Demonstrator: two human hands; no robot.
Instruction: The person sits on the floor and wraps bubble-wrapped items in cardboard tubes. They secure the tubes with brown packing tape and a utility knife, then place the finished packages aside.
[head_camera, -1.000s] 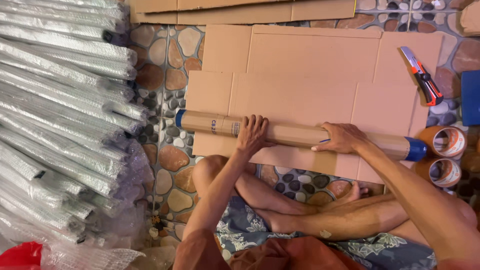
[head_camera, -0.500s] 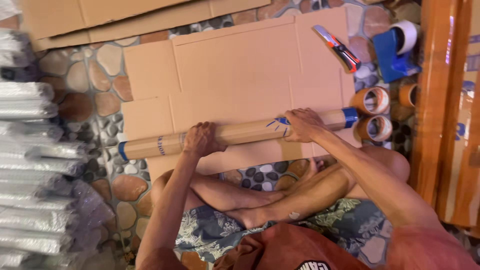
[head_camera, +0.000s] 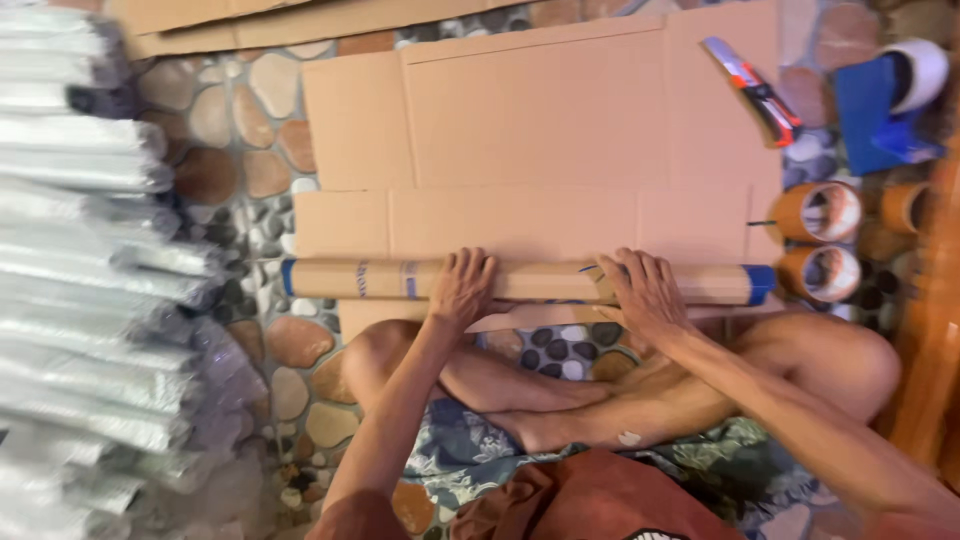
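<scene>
Fingers of left hand (head_camera: 462, 288) and right hand (head_camera: 640, 292) spread flat on tube (head_camera: 520, 281), which lies across cardboard (head_camera: 540, 130); palms hide its middle. Knife (head_camera: 755, 90) blurred. Tape rolls (head_camera: 818, 240) right. Pebble floor (head_camera: 240, 140). Foil bundles (head_camera: 90, 300) cut off left.

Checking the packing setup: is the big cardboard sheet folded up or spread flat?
Spread flat. The cardboard sheet lies open on the stone floor, its creases visible, under the tube.
</scene>
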